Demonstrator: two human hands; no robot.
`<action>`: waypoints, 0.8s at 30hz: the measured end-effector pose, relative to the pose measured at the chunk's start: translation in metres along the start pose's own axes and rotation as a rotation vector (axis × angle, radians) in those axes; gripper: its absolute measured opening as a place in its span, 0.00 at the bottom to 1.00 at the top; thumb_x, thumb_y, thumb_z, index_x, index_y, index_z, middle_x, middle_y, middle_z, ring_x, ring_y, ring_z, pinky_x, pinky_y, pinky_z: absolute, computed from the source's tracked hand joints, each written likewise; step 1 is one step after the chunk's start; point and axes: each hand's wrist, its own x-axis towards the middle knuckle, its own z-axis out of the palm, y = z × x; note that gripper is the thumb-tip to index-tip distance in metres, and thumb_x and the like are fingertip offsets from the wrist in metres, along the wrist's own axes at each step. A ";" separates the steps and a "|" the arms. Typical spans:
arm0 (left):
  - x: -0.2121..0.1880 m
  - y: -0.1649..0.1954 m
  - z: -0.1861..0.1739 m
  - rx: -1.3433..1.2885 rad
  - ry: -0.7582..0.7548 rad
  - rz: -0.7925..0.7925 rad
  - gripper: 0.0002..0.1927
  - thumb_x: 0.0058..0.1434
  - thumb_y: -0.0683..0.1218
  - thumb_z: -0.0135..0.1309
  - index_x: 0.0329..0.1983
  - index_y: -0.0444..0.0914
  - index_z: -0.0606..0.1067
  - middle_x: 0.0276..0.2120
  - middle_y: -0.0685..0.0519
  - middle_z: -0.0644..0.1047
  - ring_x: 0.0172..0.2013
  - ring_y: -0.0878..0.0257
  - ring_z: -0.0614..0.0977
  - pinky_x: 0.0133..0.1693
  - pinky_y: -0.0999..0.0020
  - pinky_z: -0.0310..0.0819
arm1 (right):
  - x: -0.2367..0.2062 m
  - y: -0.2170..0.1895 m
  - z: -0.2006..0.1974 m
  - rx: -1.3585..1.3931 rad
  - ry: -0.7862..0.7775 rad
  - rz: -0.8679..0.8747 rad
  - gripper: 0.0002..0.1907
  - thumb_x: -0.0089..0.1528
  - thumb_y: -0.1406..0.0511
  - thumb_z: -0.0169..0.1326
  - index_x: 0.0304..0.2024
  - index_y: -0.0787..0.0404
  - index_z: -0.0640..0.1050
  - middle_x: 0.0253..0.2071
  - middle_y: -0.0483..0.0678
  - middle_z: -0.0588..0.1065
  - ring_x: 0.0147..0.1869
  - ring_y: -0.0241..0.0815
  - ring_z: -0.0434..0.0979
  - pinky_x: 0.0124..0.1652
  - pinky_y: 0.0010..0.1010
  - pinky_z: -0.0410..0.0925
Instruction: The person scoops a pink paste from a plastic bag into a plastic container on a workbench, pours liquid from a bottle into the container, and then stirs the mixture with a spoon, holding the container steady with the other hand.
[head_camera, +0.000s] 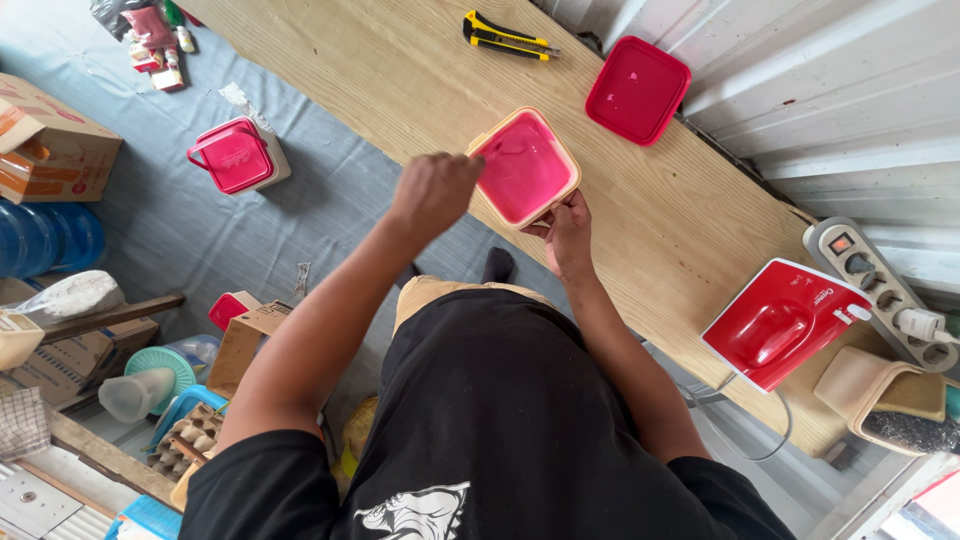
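Note:
A square beige container (525, 165) with a pink inside is tilted at the near edge of a long wooden table (400, 70). My right hand (568, 235) grips its near corner from below. Curled into a fist, my left hand (435, 190) is at the container's left rim; I see only its back, so anything in its fingers is hidden. A matching red lid (638, 90) lies flat on the table beyond the container. A yellow and black utility knife (505, 35) lies further off.
A red appliance (785, 320), a grey power strip (880, 290) and a beige tub (885, 400) sit at the table's right end. On the floor left are a pink lidded box (238, 155), a cardboard box (50, 150), a blue jug (50, 235) and an egg tray (190, 440).

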 end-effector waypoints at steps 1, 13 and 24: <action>0.001 0.003 0.003 0.019 -0.076 -0.002 0.07 0.61 0.40 0.52 0.37 0.34 0.80 0.28 0.45 0.81 0.32 0.48 0.84 0.32 0.53 0.76 | 0.000 0.000 0.000 0.015 -0.014 -0.010 0.11 0.68 0.74 0.36 0.50 0.65 0.69 0.46 0.56 0.78 0.45 0.47 0.85 0.42 0.41 0.81; 0.015 -0.009 -0.017 -0.278 0.006 -0.129 0.08 0.62 0.43 0.52 0.37 0.36 0.81 0.27 0.44 0.80 0.30 0.44 0.82 0.33 0.51 0.75 | 0.003 0.000 -0.001 -0.002 0.011 -0.005 0.09 0.69 0.73 0.36 0.48 0.62 0.69 0.44 0.54 0.78 0.44 0.45 0.85 0.42 0.41 0.82; 0.034 -0.012 -0.014 -0.563 -0.272 -0.313 0.09 0.57 0.46 0.56 0.34 0.37 0.83 0.29 0.42 0.81 0.32 0.47 0.82 0.36 0.54 0.75 | 0.004 0.001 -0.002 -0.013 0.008 -0.017 0.10 0.69 0.74 0.37 0.48 0.64 0.69 0.43 0.55 0.78 0.43 0.46 0.85 0.41 0.42 0.81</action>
